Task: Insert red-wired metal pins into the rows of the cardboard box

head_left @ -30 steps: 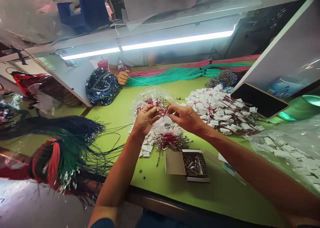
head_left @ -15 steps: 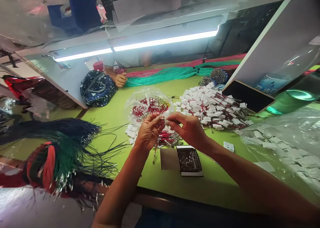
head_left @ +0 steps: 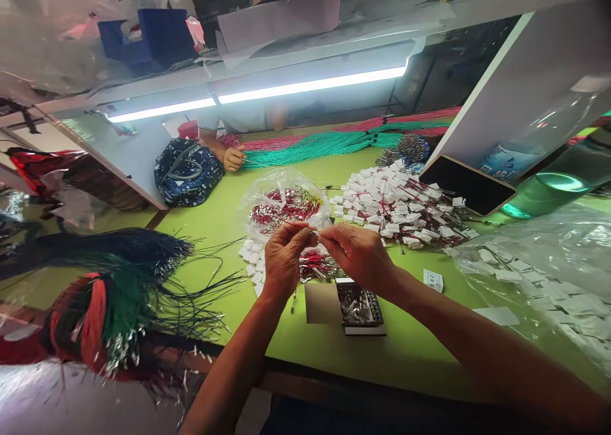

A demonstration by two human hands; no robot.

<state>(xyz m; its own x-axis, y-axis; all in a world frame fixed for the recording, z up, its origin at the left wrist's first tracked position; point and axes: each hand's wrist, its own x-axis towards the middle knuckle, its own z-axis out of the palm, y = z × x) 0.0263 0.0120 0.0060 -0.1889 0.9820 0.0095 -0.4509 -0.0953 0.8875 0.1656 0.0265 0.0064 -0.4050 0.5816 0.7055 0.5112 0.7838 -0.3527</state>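
green workbench [head_left: 405, 352] under a bright tube light [head_left: 258, 95], crowded with loose parts. the hands sit lower than they did a second ago, no longer in front of the clear plastic bag [head_left: 284, 206] of red-wired metal terminals but just below its bottom edge, and they've drawn closer together. the left forearm [head_left: 229, 378] and right forearm [head_left: 477, 352] come in from the near edge of the bench, angling toward each other. the left hand [head_left: 285, 257] and right hand [head_left: 356, 254] almost meet at the fingertips, each thumb and forefinger pinched closed on a thin wire [head_left: 312, 233] with a small metal end — too fine to make out more. just under the hands lie a loose heap of red-wired terminals [head_left: 317, 266] and small white tags [head_left: 252, 263]; a box of metal parts [head_left: 359, 308] sits nearer the edge. off to the right is a big pile of white tags with red wires [head_left: 396, 206]. across the bench, a co-worker's hand [head_left: 233, 158] rests beside teal and red cord bundles [head_left: 315, 145].
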